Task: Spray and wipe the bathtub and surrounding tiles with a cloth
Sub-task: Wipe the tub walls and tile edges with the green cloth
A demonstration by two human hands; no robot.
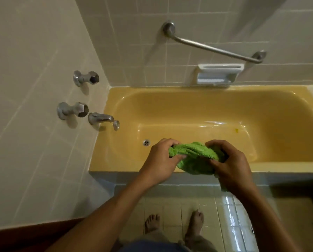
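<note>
We hold the green cloth (194,159) bunched between both hands, just above the near rim of the yellow bathtub (115,168). Our left hand (161,160) curls around one end of it, thumb underneath, and our right hand (232,164) pinches and wraps the other end, with a scrap of fabric hanging below the right wrist. The drain (146,142) lies just beyond the left hand, and the spout (101,118) sits further out to that hand's left. The wall tiles (170,51) rise well beyond both hands.

No spray bottle is in view, so if we start wiping now we may drag a dry cloth over the surface and only smear it. The cloth is a loose wad; pressed down like this it may roll and leave streaks unless we flatten it first. A small dark speck on the tub floor, beyond the right hand, could be missed. The floor (230,211) below the right hand shines, perhaps wet, and our feet are bare, so leaning out to reach the far tiles risks a slip.
</note>
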